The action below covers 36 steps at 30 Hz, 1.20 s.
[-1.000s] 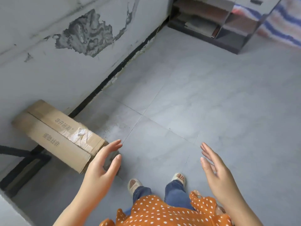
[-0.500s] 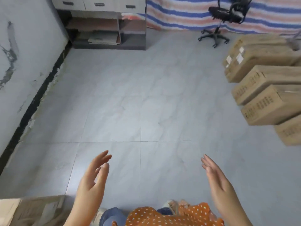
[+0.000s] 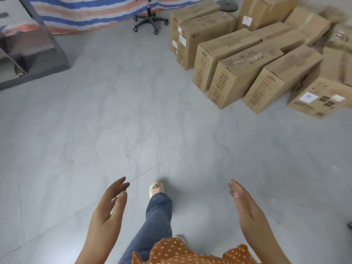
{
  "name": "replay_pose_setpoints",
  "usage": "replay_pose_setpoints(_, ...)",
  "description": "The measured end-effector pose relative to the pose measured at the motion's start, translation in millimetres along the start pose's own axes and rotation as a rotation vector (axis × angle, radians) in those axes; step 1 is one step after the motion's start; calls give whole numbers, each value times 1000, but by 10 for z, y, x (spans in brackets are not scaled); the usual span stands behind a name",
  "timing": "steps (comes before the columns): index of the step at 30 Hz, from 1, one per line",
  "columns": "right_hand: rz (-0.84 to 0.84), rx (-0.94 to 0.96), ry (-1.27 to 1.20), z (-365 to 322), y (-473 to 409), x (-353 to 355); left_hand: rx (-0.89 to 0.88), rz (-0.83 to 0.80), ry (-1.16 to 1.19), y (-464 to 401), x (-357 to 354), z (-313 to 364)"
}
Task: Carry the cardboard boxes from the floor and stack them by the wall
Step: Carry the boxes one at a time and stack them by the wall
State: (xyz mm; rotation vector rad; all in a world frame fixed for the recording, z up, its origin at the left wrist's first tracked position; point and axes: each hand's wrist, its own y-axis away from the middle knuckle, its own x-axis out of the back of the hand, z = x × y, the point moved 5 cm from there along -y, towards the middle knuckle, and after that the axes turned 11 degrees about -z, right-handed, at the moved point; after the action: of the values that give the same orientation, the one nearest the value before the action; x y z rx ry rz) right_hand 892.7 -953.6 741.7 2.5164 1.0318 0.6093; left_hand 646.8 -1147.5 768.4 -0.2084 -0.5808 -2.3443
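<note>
The cardboard boxes [image 3: 245, 73] lie in a cluster on the grey tiled floor [image 3: 133, 121] at the upper right, well apart from both hands; several long ones rest side by side with their printed end faces turned toward the camera and down-left, their long axes running up and to the right, away from the viewer, while two taller ones stand upright behind them near the office chair base [image 3: 150, 22]. Half a second ago the same boxes sat at the far right edge and only partly showed; now the view has swung toward them so they fill the upper right corner, the wall with its black skirting has left the picture, and the box that lay at the lower left is gone from view. The left hand [image 3: 108, 212] and right hand [image 3: 247, 206] are held out low in front as before, palms facing each other, fingers straight and loosely spread, holding nothing. One leg in blue jeans [image 3: 152, 225] now steps forward with a pale sandal [image 3: 156, 189] on the floor, where earlier only the toes showed. The shelf unit [image 3: 32, 54] at the upper left is cut by the frame edge, as is the striped tarpaulin [image 3: 85, 14] along the top. The rightmost boxes are blurred and their labels and print cannot be read; how many lie behind the front row cannot be told
</note>
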Motion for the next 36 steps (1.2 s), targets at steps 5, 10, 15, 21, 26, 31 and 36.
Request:
replay_pose_setpoints(5,142,-43,-81,-102,-577,427,-48,-146,-40,-1015,-451,497)
replay_pose_setpoints(10,305,-50,-166,-491,-1311,923,-127,-266,-86,-2167,-780,1255)
replay_pose_setpoints(15,425,-84,-157,-780,-1956,1400,-150,-382,-131,-3115,-1200,1836)
replay_pose_setpoints(21,532,-158,-233,-693,-2448,2052,-128,-505,-196,-3863,-1957,2271)
replay_pose_setpoints(26,532,-169,-231,-628,-3016,2956,-179,-495,-219,-4461,-2864,2758)
replay_pose_setpoints(31,590,-134,-203,-789,-3448,4300,-210,-484,-177,-4862,-3931,3376)
replay_pose_setpoints(36,573,-123,-205,-795,-3827,5195,-231,-531,-215,-5201,-4753,3760)
